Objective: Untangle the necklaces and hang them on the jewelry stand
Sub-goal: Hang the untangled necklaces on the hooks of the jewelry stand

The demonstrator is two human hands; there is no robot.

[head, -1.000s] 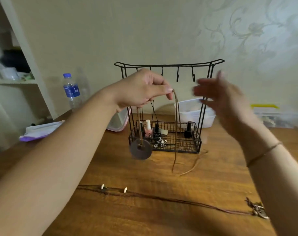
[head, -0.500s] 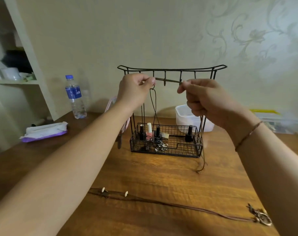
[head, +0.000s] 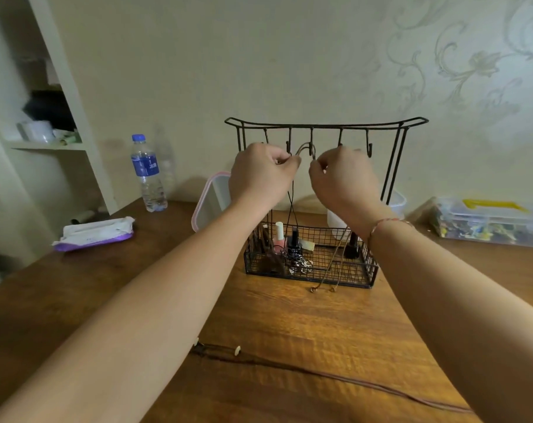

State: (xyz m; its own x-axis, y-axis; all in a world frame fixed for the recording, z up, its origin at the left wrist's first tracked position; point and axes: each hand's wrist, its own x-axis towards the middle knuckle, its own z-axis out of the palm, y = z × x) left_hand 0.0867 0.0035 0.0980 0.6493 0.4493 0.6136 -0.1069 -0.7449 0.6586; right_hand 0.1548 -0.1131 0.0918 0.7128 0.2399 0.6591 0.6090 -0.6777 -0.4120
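Hands, left (head: 260, 174) and right (head: 341, 175), pinch the cord necklace (head: 305, 148) over a hook (head: 312, 149); next, let go gently

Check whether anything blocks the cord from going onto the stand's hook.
Nothing visible does. Both the left hand and the right hand pinch the tan cord, whose loop arches right at the middle hook of the jewelry stand; neighbouring hooks hang apart.
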